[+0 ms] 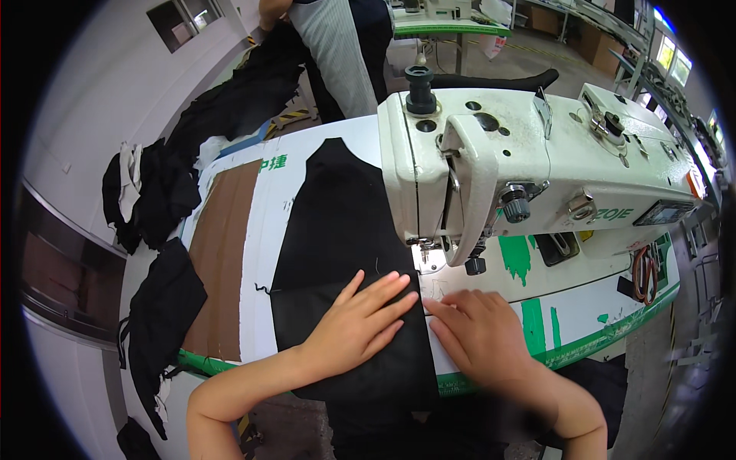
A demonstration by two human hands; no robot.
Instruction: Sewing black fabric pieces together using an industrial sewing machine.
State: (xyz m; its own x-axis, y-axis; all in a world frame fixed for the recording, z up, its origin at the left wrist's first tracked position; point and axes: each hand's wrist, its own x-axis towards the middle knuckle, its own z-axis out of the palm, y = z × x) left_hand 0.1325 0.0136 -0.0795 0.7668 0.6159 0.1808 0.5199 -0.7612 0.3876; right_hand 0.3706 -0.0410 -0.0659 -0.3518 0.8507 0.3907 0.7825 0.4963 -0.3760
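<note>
A long black fabric panel [337, 222] lies over the white sewing table and hangs past its front edge. A seam or fold crosses it, and a loose thread tail sticks out at its left side. Flat on the panel rests my left hand [356, 326], fingers spread, close to its right edge. My right hand [479, 330] is beside that edge, fingers bent, index fingertip at the cloth and thumb a little apart. Nothing shows in its grasp. Just beyond both hands, the presser foot [429, 257] of the white sewing machine [529, 169] stands by the panel's right edge.
Brown cardboard [222, 261] lies left of the panel. Black garment pieces [161, 299] are heaped farther left. Scissors [644, 276] with orange handles lie at the table's right end. Another person [337, 54] stands behind the table, near a second worktable [452, 27].
</note>
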